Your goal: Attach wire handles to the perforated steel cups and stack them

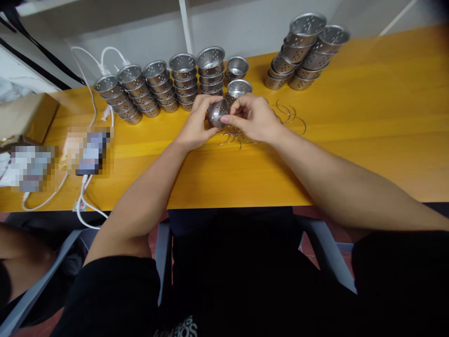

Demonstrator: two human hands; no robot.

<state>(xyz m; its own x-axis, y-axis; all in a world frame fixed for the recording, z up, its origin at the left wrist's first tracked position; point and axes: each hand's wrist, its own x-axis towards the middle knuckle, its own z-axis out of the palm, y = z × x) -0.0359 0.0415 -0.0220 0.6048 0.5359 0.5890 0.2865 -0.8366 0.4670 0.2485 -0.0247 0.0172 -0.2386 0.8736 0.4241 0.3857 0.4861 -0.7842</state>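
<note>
My left hand is wrapped around a small perforated metal cup, tipped on its side with its mouth toward the right. At that mouth my right hand is closed in a pinch, thumb and forefinger by the rim. Whatever the pinch holds is too small to make out. Thin curved wires lie in a loose heap on the table under my right hand. More bent wires spread out to its right. Just behind my hands stands another perforated cup.
Several stacks of perforated cups line the back left of the yellow wooden table. Taller leaning stacks stand at the back right. A phone with white cables and a cardboard box are on the left. Another person's leg shows lower left.
</note>
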